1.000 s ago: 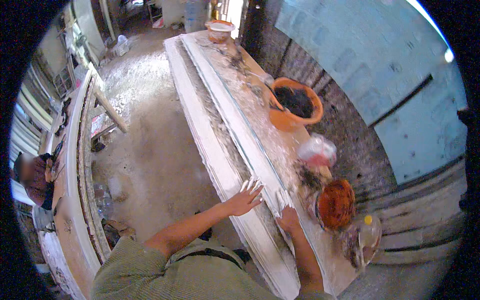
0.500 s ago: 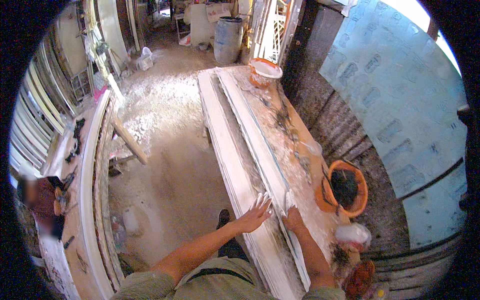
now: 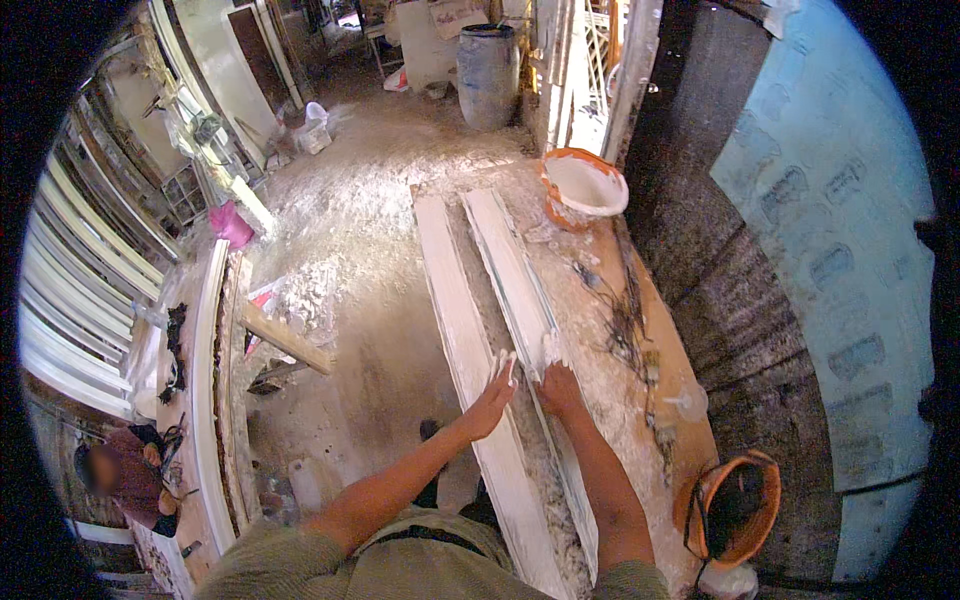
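The moulding, long and white with plaster, lies lengthwise along the bench in front of you, running away toward the white-filled orange bowl at the far end. Your left hand lies flat and open on its left rail, fingers spread and gripping nothing, while your right hand presses on the right rail just beside it, fingertips white, holding nothing you can see. A second orange bowl sits near your right elbow.
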Tool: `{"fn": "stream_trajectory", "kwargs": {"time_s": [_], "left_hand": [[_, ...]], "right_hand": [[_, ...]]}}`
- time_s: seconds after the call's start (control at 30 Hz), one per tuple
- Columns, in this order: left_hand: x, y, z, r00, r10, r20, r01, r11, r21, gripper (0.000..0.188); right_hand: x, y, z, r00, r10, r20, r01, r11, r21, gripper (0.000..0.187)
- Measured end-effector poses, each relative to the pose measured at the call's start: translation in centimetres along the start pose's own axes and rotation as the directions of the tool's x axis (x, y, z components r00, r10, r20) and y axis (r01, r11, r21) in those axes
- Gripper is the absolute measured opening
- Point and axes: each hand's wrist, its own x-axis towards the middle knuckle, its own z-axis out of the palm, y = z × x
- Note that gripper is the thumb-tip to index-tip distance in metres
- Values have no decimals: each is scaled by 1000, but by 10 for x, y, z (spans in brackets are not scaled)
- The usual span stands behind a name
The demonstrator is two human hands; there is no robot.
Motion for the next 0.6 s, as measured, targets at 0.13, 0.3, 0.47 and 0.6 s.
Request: {"fn": "stream_trajectory", "kwargs": {"time_s": [0.13,0.3,0.47,0.6], "left_hand": [[80,-17,-61,990,24,-139,-40,993,-111,63],[182,-44,-156,965,46,-258,-105,970,-219,62],[264,-57,-234,961,-51,-271,-27,960,-279,59],[320,-64,-284,953,-108,-283,11,946,-325,60]], "right_hand": [[100,-5,-3,999,41,-16,-40,999,29,44],[228,-15,-8,983,83,164,-75,996,-57,49],[353,-19,-7,977,100,189,-105,994,18,45],[439,-24,-6,997,50,67,-48,998,-29,39]]}}
